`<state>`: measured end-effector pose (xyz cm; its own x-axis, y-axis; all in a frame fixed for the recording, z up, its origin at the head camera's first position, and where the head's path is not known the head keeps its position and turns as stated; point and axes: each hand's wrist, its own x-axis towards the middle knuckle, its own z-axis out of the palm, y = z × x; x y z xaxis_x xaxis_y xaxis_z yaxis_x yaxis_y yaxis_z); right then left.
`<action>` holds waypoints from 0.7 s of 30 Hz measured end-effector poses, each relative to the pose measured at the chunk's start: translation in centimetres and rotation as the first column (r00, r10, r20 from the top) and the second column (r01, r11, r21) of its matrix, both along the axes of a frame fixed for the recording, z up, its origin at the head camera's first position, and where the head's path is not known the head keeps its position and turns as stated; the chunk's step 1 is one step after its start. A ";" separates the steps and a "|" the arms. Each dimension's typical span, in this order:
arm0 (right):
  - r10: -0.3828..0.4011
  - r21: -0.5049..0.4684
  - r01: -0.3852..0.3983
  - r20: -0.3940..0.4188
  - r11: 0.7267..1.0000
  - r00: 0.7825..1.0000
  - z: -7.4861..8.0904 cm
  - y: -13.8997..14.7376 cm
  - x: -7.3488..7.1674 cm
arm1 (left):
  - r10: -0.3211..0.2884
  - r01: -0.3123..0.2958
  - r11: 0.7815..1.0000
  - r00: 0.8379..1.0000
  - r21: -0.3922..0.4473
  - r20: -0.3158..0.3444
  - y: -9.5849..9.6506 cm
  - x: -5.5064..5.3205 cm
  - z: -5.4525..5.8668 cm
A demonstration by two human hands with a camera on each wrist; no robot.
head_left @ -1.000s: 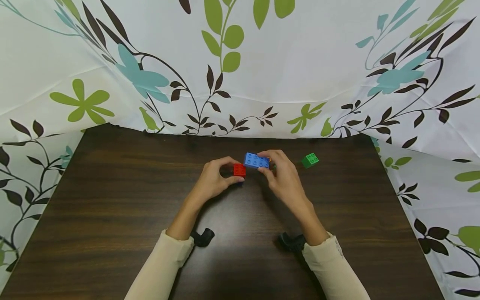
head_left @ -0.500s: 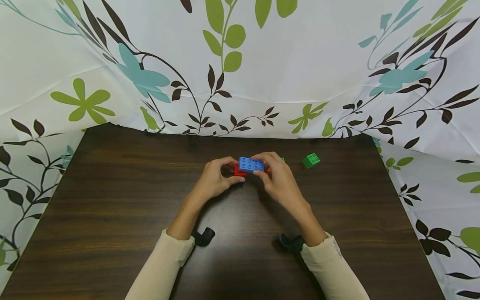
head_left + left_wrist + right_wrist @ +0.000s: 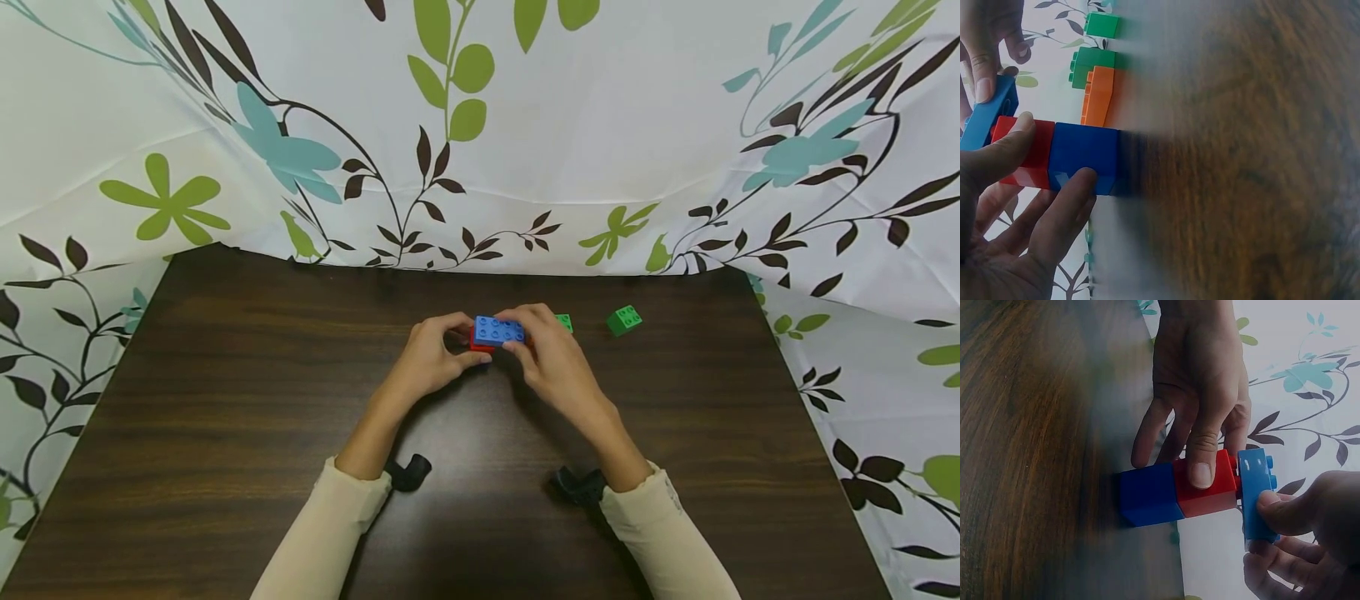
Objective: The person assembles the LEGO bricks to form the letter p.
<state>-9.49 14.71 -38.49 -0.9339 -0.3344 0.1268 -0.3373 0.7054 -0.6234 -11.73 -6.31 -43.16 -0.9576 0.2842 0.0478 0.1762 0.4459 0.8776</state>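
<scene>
Right wrist view: light-blue brick (image 3: 1252,481) met red brick (image 3: 1220,482), studs (image 3: 1234,462) partly exposed.
Right hand (image 3: 557,355) pinched the former; left hand (image 3: 432,358) gripped the latter, stacked on a dark-blue brick (image 3: 1149,497) upon the bench (image 3: 1029,462).

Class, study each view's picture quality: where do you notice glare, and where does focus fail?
Head view: a pale glare on the tabletop, near its middle; left wrist view: tabletop grain smeared and blurred, while the red brick looks crisper; right wrist view: small bright glints on the light blue brick, hazy blur over part of the tabletop.
</scene>
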 end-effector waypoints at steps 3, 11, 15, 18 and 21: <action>0.011 0.033 -0.010 -0.018 0.999 1.000 0.1 0.0 0.1 | 0.001 -0.001 1.000 1.000 0.005 -0.002 0.1 0.0 0.0; 0.027 0.065 -0.023 -0.056 0.998 0.998 0.2 -0.1 0.1 | 0.002 -0.002 1.000 1.000 0.012 -0.005 0.2 0.0 -0.2; 0.028 0.079 -0.024 -0.060 0.997 0.998 0.1 -0.2 0.1 | 0.002 -0.002 1.000 1.000 0.007 0.000 0.1 0.0 -0.2; 0.031 0.095 -0.025 -0.060 0.995 0.998 0.2 -0.3 0.1 | 0.003 -0.003 1.000 1.000 0.007 0.003 0.1 0.0 -0.2; 0.029 0.117 -0.021 -0.066 0.993 0.997 0.2 -0.4 0.1 | 0.003 -0.003 1.000 1.000 0.011 0.003 0.1 0.0 -0.1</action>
